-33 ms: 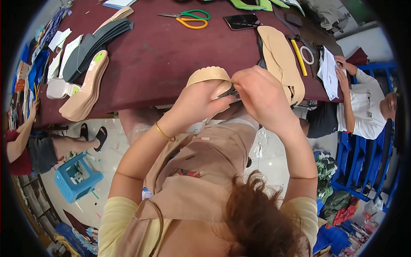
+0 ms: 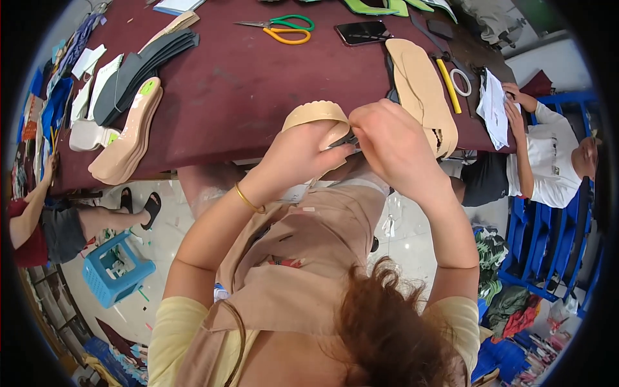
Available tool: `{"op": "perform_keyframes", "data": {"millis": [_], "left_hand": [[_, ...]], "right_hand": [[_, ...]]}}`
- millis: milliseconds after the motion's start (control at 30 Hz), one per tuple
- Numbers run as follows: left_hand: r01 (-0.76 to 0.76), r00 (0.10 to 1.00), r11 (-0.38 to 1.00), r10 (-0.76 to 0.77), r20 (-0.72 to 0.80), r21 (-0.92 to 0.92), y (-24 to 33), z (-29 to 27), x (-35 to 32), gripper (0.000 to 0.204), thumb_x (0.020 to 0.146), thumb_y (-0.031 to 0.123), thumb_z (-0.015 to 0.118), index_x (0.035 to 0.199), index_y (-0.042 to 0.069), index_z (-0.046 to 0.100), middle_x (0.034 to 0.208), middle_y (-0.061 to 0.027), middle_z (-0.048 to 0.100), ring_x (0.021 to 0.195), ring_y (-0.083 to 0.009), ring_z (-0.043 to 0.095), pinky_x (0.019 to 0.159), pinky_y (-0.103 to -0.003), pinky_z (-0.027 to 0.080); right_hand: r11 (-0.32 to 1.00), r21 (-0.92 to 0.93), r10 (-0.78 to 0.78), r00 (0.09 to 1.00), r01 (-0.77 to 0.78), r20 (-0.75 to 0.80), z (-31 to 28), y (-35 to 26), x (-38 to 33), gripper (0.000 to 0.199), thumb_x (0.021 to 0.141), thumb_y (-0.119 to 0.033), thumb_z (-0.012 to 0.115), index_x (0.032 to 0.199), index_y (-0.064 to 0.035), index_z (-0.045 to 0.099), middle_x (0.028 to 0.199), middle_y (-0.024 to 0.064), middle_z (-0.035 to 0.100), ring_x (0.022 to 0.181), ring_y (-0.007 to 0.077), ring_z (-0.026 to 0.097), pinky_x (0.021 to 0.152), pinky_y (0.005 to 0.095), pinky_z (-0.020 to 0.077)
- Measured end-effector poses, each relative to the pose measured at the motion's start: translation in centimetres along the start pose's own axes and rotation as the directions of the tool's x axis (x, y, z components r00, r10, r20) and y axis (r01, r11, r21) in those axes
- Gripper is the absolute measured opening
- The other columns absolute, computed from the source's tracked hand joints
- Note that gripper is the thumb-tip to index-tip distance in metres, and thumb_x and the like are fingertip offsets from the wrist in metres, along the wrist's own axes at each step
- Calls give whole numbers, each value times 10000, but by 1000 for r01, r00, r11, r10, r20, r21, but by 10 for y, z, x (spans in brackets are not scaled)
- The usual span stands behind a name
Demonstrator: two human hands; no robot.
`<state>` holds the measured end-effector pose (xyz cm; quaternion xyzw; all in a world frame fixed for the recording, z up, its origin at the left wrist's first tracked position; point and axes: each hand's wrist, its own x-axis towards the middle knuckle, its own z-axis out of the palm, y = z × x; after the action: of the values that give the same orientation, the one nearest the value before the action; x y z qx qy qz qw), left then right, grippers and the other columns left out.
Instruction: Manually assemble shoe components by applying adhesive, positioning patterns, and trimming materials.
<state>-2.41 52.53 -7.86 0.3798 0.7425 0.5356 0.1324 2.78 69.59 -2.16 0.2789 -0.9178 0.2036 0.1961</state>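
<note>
My left hand is closed round a bent tan sheet piece with a scalloped edge, just over the table's front edge. The piece curls back on itself, and a dark layer shows beside my fingers. My right hand pinches at the right end of the same piece; its fingertips hide what lies between them. On the table to the right, a stack of long tan sole-shaped pieces lies with dark pieces under it.
Scissors with green and orange handles and a phone lie farther back on the maroon tabletop. Dark strips and tan pieces are stacked left. A yellow stick and white ring lie right. Co-workers stand at both sides.
</note>
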Motion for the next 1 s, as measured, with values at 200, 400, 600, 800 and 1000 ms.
{"op": "perform_keyframes", "data": {"millis": [200,400,600,800,1000], "left_hand": [[74,994,986,-61,90,-148,-2,16,18,310,798,189,631,1039,4,576,956,-119,581,914,-232,551,817,-326,431],[-2,955,977,66,290,-215,-3,12,29,474,748,195,741,1101,-39,528,1110,-79,516,1010,-142,494,882,-276,405],[-109,797,925,300,524,-365,16,31,40,559,740,343,749,1087,3,472,823,-62,489,769,-179,506,696,-302,423],[-120,670,978,206,713,-170,34,7,28,535,787,323,694,1134,36,404,677,-38,414,587,-211,451,565,-331,385],[-11,672,993,93,735,-115,40,-8,21,712,759,266,723,1352,128,355,679,-17,446,568,-171,459,577,-304,396]], "right_hand": [[900,282,315,943,-333,110,0,7,-44,198,756,-1,602,890,-54,467,794,96,497,797,245,534,636,339,425],[95,530,866,332,-843,373,17,-43,-150,110,911,-143,566,917,-45,516,659,-28,475,542,58,419,525,207,362],[417,831,802,580,-369,-145,-2,-3,-117,275,821,-145,668,1049,-32,561,920,14,545,779,94,485,735,218,401],[573,724,339,915,-384,217,-36,21,-34,231,733,-161,735,895,-33,629,1025,74,545,944,168,524,803,255,417],[243,720,479,726,-650,494,-33,35,-24,84,797,-67,650,753,3,633,878,61,593,799,116,558,720,253,440]]}}
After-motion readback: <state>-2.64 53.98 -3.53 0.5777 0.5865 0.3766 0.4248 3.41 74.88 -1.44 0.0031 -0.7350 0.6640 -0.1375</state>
